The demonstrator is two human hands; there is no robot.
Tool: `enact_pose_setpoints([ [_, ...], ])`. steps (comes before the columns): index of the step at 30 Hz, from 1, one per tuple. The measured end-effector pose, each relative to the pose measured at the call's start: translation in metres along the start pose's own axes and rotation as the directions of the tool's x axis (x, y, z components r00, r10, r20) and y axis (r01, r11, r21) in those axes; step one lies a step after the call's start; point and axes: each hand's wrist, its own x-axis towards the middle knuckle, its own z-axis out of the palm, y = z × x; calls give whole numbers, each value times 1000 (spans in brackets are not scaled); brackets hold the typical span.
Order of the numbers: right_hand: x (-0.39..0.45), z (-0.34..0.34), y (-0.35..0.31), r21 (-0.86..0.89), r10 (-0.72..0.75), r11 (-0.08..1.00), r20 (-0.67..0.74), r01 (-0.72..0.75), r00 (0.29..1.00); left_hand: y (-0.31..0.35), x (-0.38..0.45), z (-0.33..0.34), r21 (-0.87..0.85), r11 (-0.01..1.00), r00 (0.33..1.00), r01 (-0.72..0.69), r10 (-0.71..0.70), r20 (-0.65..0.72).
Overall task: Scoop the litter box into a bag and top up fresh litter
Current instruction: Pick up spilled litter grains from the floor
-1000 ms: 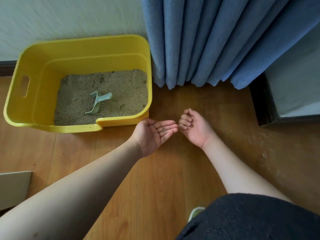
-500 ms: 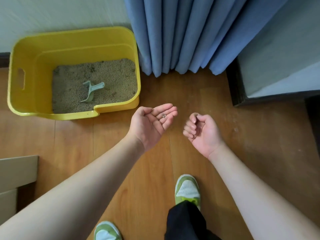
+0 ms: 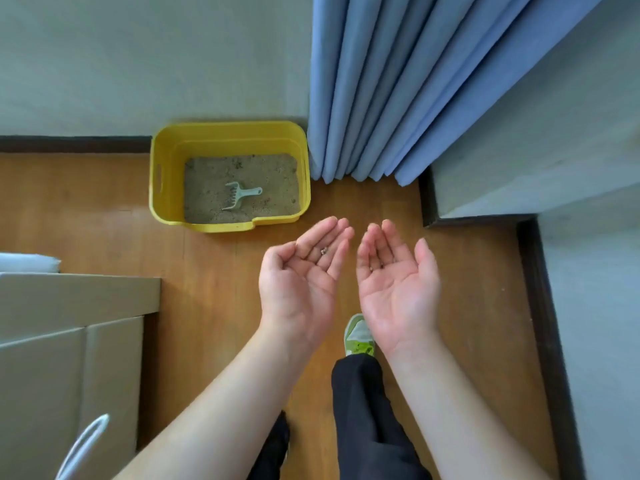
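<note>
Since a moment ago your right hand (image 3: 394,278) has uncurled; both hands now lie palm-up, fingers relaxed, the left hand (image 3: 301,275) cradling a few grains. Upper centre, the yellow litter box (image 3: 162,202) holds the scoop (image 3: 239,195).

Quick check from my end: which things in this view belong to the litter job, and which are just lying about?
Job:
yellow litter box
litter inside it
scoop lying on the litter
left hand and right hand, both open, palms up

Lying about:
blue curtain
cardboard box
</note>
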Motion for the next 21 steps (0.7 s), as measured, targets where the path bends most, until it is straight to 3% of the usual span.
enact_pose_setpoints([
  [5, -119, 97, -6, 50, -45, 998, 17, 44, 999, 34, -117, 77, -33, 996, 996, -87, 87, 6],
  [11, -258, 186, -31, 41, -183, 983, 91, 180, 979, 61, -250, 154, -54, 996, 996, -76, 79, 49],
  [21, -396, 221, -60, 76, -381, 924, 177, 374, 907, 63, -376, 222, 10, 999, 970, -32, 29, 240],
])
